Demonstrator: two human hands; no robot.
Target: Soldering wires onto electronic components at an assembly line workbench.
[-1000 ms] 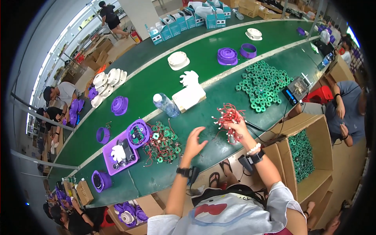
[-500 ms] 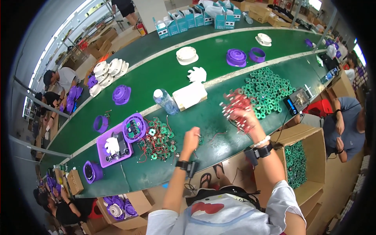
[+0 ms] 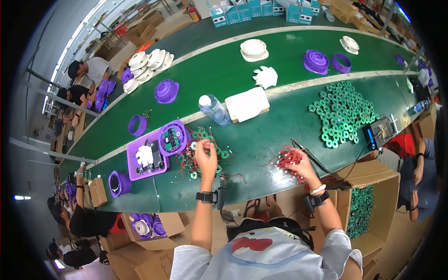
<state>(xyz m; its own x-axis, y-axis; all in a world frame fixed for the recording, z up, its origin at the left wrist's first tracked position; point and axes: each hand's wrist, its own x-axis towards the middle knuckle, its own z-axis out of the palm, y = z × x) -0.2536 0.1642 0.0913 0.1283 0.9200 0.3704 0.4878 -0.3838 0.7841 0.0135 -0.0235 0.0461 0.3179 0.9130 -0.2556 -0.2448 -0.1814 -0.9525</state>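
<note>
My right hand [image 3: 302,165] is closed round a bundle of red wires [image 3: 287,156] with pale ends, low over the table near its front edge. Beside it lies a black pen-shaped tool [image 3: 311,157]. My left hand [image 3: 206,157] is at the pile of wired green ring boards [image 3: 188,167], its fingers drawn together; what they pinch, if anything, is too small to make out. A loose red wire [image 3: 237,177] lies just right of that pile. Farther right, many bare green ring boards [image 3: 343,114] are spread out.
Left of the wired pile stands a purple tray [image 3: 132,169] with a purple round housing [image 3: 173,138] at its corner. A water bottle [image 3: 214,111] and a white box [image 3: 247,104] stand behind. A small device [image 3: 382,131] with a display sits right, above an open carton [image 3: 372,175].
My right hand has brought the red wires away from the green rings toward the front edge. My left hand has moved left onto the wired pile. The black tool has come into sight.
</note>
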